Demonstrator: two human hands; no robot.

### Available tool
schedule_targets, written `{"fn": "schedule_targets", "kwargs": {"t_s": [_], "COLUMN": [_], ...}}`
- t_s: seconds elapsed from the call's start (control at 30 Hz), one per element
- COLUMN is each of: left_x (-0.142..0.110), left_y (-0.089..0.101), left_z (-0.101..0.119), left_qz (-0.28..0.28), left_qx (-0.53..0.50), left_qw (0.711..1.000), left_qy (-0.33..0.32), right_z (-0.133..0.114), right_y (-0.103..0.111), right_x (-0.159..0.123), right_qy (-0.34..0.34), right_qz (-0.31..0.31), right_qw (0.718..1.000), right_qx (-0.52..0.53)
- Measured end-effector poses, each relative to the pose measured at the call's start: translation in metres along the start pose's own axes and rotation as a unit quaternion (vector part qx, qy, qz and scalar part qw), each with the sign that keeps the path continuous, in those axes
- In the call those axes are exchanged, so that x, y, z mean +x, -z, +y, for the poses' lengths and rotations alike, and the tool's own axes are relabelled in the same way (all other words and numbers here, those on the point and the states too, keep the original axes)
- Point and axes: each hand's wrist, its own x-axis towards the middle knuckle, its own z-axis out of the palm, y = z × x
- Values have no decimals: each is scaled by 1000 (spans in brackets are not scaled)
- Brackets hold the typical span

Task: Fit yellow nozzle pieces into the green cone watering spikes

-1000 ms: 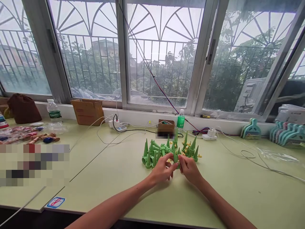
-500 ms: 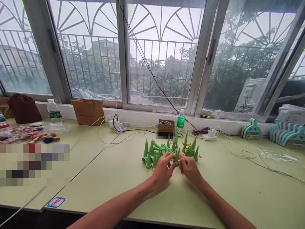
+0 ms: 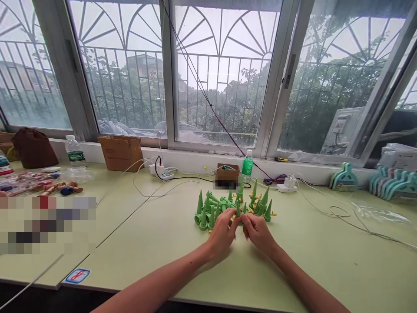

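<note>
My left hand [image 3: 223,229] pinches a green cone-shaped plant watering spike [image 3: 238,211] between thumb and fingers, its tip pointing up. My right hand [image 3: 258,229] is closed, its fingertips meeting the left ones beside the base of that spike. What the right fingers grip is too small and hidden to make out. Around both hands on the table are several more green spikes [image 3: 203,220], some standing tip up, others lying down in a heap. Behind the right hand, standing spikes [image 3: 263,202] have small yellow valves [image 3: 273,214] sticking out at their sides.
Behind the spikes are a small brown box [image 3: 227,171] and a green-labelled bottle [image 3: 247,165]. White cables and a power strip [image 3: 286,186] run along the back. A larger cardboard box [image 3: 120,153] stands further left. Teal dustpan-like pieces [image 3: 394,182] are at the right.
The spike in my left hand has shifted slightly left. My right fingertips have moved a little left and down, to its base.
</note>
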Motion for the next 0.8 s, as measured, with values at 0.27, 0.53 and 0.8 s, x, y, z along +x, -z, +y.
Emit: {"fn": "schedule_targets", "kwargs": {"t_s": [0.27, 0.53, 0.8], "left_x": [0, 1, 3], "left_y": [1, 0, -2], "left_z": [-1, -5, -10], "left_qz": [-2, 7, 8], "left_qx": [5, 58, 57], "left_qw": [1000, 998, 998], "left_qy": [-5, -24, -30], "right_z": [3, 3, 4], "right_y": [0, 2, 2], "right_x": [-1, -2, -2], "right_qy": [4, 3, 12], "right_qz": [-13, -16, -16], "right_qw": [1000, 1000, 1000], "right_qx": [-9, -2, -12]}}
